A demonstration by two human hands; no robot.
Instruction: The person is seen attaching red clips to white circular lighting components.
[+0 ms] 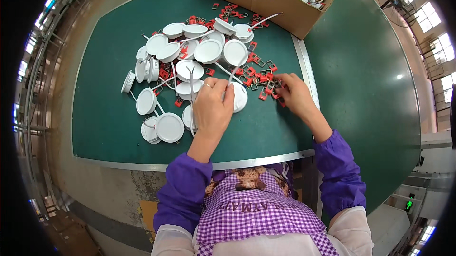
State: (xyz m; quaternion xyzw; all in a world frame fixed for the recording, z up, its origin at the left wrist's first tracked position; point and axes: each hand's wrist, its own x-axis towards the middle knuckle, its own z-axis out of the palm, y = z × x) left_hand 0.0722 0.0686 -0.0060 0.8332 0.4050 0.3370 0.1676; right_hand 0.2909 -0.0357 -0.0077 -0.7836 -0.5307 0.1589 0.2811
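My left hand (213, 106) is closed around a white round lamp disc (239, 97) and its white wire, holding it over the green table (109, 113). My right hand (293, 92) reaches into a scatter of small red and grey clips (260, 76), fingertips pinching among them; whether one is gripped is hidden. A heap of white round lamp discs (190, 56) with trailing wires lies just beyond my left hand.
A cardboard box (266, 0) with more white discs stands at the far edge. Several discs (164, 127) lie at the near left. A metal strip (306, 75) runs along the green mat's right side, with a second green surface (370, 90) beyond it.
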